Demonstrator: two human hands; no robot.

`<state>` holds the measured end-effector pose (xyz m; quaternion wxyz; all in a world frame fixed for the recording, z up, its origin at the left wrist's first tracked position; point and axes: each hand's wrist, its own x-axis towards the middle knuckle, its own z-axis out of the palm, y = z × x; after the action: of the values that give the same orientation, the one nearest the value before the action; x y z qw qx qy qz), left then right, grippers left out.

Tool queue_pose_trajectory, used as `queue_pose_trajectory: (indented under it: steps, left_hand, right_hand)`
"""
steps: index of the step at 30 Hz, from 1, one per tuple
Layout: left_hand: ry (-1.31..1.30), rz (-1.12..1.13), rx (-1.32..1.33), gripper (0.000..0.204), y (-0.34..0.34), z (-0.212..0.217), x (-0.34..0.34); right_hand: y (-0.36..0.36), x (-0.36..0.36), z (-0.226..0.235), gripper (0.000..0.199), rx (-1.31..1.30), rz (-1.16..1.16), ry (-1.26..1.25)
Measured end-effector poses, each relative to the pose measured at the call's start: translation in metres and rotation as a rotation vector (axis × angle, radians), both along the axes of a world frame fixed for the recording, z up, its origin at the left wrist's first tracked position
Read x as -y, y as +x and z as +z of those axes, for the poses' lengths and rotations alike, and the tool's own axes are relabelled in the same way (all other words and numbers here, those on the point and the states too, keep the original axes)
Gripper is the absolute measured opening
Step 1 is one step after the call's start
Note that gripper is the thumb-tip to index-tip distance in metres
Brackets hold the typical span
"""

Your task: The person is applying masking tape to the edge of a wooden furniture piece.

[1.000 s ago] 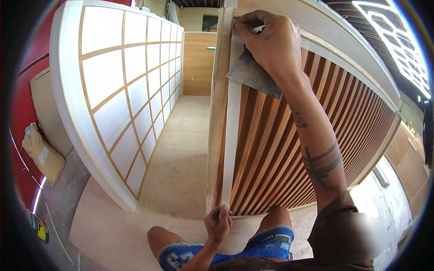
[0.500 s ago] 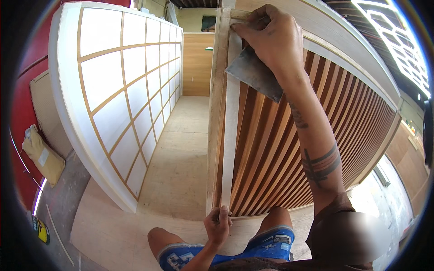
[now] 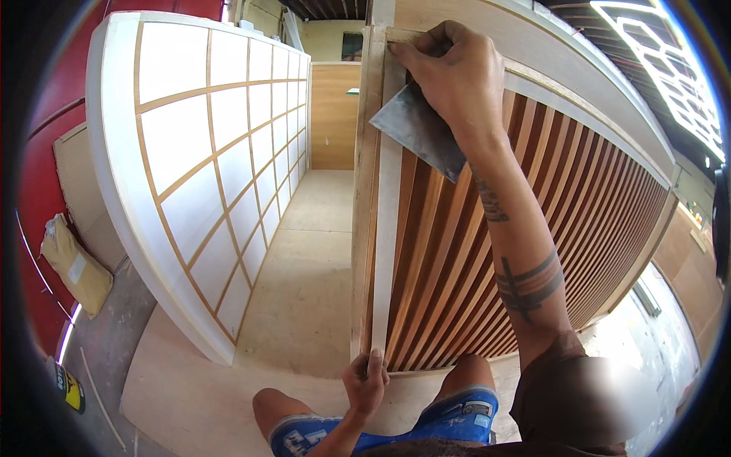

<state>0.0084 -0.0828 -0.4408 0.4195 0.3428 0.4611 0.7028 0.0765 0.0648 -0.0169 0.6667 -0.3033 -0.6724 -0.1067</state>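
While the pale edge strip (image 3: 384,228) is running lengthwise down the front edge of the slatted wooden panel (image 3: 487,251), both hands are sitting on its axis: right hand (image 3: 457,76) at the far top end, closed around a flat metal scraper (image 3: 419,129) and pressing there; left hand (image 3: 365,381) pinching the strip's near bottom end, just above the knees. White lattice screen (image 3: 205,152) is standing well apart to the left

Bright, even daylight, sharp centre, strong fisheye bending and dark rim
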Motion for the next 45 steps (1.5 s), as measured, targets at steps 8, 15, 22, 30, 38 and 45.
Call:
queue_pose_trajectory:
  steps: [8,15,22,30,38,45]
  left_hand:
    - [-0.013,-0.009,0.017,0.037,-0.001,0.002,-0.004]
    - [-0.087,0.019,-0.072,0.041,-0.01,0.009,-0.018]
    - [-0.142,0.04,-0.067,0.04,-0.016,0.013,-0.032]
    - [-0.121,0.039,-0.015,0.039,-0.012,0.013,-0.03]
    - [-0.104,0.138,-0.102,0.042,-0.004,0.008,-0.017]
    - [-0.01,0.162,-0.188,0.04,0.001,-0.011,0.006]
  right_hand:
    - [-0.002,0.001,-0.006,0.025,0.056,-0.076,0.117]
    - [0.0,0.004,-0.018,0.024,0.108,-0.085,0.1]
    - [-0.004,-0.004,-0.039,0.028,0.086,-0.062,0.053]
    - [-0.006,0.007,-0.06,0.024,0.047,0.01,-0.077]
    - [-0.001,0.004,-0.069,0.03,0.069,0.01,-0.031]
    - [0.001,0.005,-0.079,0.029,0.06,0.072,-0.052]
